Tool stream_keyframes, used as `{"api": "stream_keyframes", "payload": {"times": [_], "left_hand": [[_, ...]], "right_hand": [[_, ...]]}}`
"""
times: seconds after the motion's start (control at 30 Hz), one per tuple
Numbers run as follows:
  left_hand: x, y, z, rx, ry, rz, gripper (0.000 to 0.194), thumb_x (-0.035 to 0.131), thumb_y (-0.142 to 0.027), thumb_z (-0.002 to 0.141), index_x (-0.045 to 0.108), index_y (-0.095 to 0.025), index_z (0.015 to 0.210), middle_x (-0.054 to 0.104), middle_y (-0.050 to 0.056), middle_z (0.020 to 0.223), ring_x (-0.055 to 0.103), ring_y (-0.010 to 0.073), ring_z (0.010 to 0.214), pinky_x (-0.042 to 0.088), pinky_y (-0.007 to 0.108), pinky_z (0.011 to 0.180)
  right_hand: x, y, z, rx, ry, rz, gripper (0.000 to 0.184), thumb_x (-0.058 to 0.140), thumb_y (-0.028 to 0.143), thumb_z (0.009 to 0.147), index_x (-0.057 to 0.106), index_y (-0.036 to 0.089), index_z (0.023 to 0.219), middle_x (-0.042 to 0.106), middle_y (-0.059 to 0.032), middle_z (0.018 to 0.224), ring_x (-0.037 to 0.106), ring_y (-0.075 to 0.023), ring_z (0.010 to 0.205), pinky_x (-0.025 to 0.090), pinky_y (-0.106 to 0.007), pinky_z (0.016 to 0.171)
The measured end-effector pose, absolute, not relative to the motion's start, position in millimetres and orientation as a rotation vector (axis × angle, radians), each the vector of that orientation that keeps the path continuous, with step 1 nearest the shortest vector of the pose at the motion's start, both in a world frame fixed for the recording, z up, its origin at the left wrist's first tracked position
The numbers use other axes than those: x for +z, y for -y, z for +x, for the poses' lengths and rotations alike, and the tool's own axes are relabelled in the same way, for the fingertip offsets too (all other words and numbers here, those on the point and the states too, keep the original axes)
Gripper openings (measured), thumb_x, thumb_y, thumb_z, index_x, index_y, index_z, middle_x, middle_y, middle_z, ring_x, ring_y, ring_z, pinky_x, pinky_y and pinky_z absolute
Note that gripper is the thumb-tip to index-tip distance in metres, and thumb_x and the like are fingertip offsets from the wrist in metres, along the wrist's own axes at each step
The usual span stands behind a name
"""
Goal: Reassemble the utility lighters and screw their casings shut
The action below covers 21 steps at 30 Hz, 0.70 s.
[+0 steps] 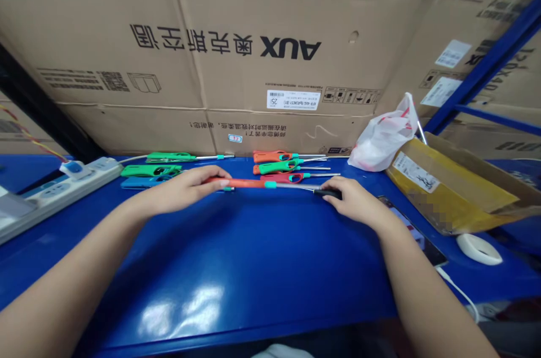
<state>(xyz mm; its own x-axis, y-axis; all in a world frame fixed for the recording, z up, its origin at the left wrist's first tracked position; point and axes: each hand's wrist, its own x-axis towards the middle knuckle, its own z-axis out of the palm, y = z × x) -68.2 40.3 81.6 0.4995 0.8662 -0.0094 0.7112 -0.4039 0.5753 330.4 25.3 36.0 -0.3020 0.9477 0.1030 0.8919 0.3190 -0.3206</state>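
Observation:
My left hand (203, 184) is closed around the handle of an orange long-nose lighter (249, 183), whose metal nozzle points right. In my right hand (353, 200) is a screwdriver (328, 193) with a black handle and a thin metal shaft. The screwdriver's shaft meets the nozzle end; whether it is inside the nozzle I cannot tell. Both are held above the blue table. Behind my left hand lie green lighters (167, 157) and a blue lighter (143, 182), partly hidden by the hand. Further right, orange, green and red lighters (291, 177) lie with their nozzles to the right.
A white power strip (54, 194) lies at the left. At the right are a white plastic bag (382, 135), a cardboard box with yellow tape (448, 194), a tablet or phone (422, 239) and a white ring-shaped object (479, 249). A large carton (236, 3) stands behind.

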Motion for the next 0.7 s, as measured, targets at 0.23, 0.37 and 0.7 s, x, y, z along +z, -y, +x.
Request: {"api": "stream_keyframes", "payload": {"times": [0.23, 0.37, 0.7], "left_hand": [[70, -86, -33, 0.636, -1.343, 2.414, 0.052, 0.037, -0.06, 0.098, 0.063, -0.019, 0.116, 0.07, 0.008, 0.11, 0.066, 0.0253, 0.098, 0.053, 0.036, 0.087], [58, -114, 11, 0.681, -1.367, 2.527, 0.042, 0.038, -0.046, 0.1, 0.062, -0.015, 0.115, 0.067, 0.013, 0.113, 0.062, 0.0283, 0.106, 0.049, 0.041, 0.096], [30, -146, 45, 0.586, -1.513, 2.68, 0.032, 0.051, -0.036, 0.099, 0.066, -0.017, 0.119, 0.066, 0.014, 0.117, 0.058, 0.0312, 0.112, 0.047, 0.047, 0.098]], "right_hand": [[25, -25, 328, 0.258, 2.353, -1.752, 0.027, 0.061, 0.013, 0.087, 0.072, 0.018, 0.111, 0.073, -0.0121, 0.118, 0.068, -0.0289, 0.11, 0.05, -0.04, 0.098], [24, -25, 322, 0.197, 2.347, -1.779, 0.024, 0.061, 0.014, 0.087, 0.071, 0.018, 0.108, 0.071, -0.0115, 0.114, 0.066, -0.0282, 0.11, 0.048, -0.039, 0.097], [23, -24, 310, 0.138, 2.323, -1.783, 0.021, 0.057, 0.015, 0.092, 0.069, 0.019, 0.109, 0.068, -0.011, 0.115, 0.063, -0.0283, 0.114, 0.046, -0.038, 0.094]]}}
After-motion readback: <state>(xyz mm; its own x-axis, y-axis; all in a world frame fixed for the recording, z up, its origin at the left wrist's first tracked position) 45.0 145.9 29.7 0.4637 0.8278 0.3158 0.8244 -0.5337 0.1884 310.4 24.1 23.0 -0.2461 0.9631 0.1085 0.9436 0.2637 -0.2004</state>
